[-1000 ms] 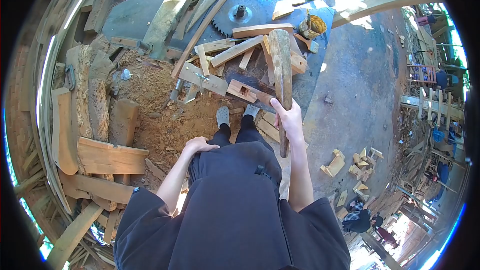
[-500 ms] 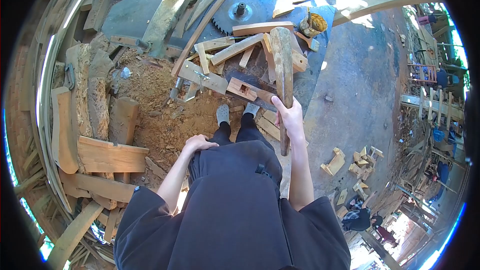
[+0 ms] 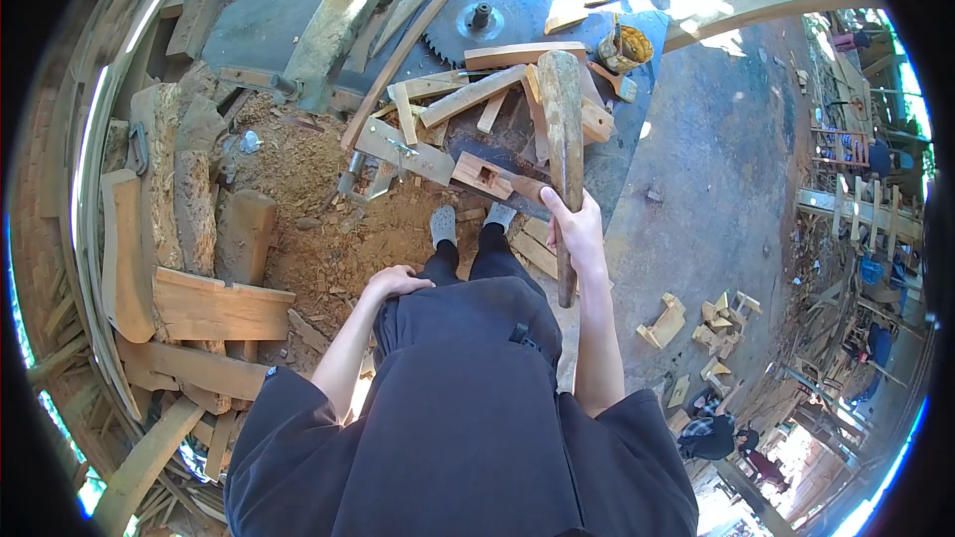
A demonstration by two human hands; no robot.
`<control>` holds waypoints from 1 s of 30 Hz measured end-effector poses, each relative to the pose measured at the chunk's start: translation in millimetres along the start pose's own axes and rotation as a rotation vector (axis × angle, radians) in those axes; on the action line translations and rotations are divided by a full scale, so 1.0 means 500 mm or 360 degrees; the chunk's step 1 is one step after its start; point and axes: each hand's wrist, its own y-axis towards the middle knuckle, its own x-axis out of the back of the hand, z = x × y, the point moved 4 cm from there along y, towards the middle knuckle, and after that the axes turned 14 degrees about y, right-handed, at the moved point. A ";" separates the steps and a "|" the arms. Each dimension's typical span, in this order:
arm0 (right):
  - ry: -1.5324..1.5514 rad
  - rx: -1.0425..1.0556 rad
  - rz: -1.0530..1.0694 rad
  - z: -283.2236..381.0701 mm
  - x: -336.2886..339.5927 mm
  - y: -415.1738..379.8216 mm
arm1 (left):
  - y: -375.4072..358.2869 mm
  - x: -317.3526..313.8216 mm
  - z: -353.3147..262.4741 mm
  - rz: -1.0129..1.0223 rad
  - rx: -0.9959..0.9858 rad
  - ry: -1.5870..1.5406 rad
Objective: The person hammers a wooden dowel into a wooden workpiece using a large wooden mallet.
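Note:
My right hand (image 3: 577, 229) is closed around the lower part of a wooden mallet (image 3: 564, 129), a long, worn club that is thicker at its top end. The mallet points away from me, over the near side of the work table. My left hand (image 3: 398, 280) lies on my left thigh with its fingers stretched out, holding nothing. Just beyond my feet, a wood block (image 3: 481, 177) with a square hole cut in it rests on a dark plate. A brown wooden piece (image 3: 527, 188) runs from the block toward my right hand and passes partly behind the mallet.
Across the blue-grey table (image 3: 637, 30) lie several wood strips (image 3: 473, 96), a toothed saw blade (image 3: 479, 28), a brush (image 3: 614, 82) and a yellow-stained can (image 3: 625, 47). Stacked timber (image 3: 224, 308) crowds the left. Wood offcuts (image 3: 721, 323) and a person (image 3: 711, 436) are at right.

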 end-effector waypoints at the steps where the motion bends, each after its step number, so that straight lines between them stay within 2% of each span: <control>1: -0.0001 -0.0001 0.0001 0.000 -0.001 0.000 | -0.004 0.001 0.000 0.0000 0.0001 -0.0001; 10: -0.0005 0.0018 0.0030 0.002 -0.012 0.004 | -0.003 0.013 0.004 -0.0065 -0.0040 -0.0076; 25: -0.0025 0.0037 0.0053 0.001 -0.011 -0.001 | -0.045 0.066 -0.025 -0.0031 0.0113 0.0229; 27: 0.0004 0.0034 0.0068 0.001 -0.009 0.003 | -0.057 0.083 -0.052 -0.0294 0.0156 0.0344; 28: 0.0003 0.0027 0.0076 0.001 -0.006 0.008 | -0.060 0.086 -0.073 -0.0290 0.0164 0.0337; 30: -0.0005 -0.0023 0.0066 -0.006 0.004 0.011 | -0.083 0.114 -0.140 -0.1029 -0.0152 0.0498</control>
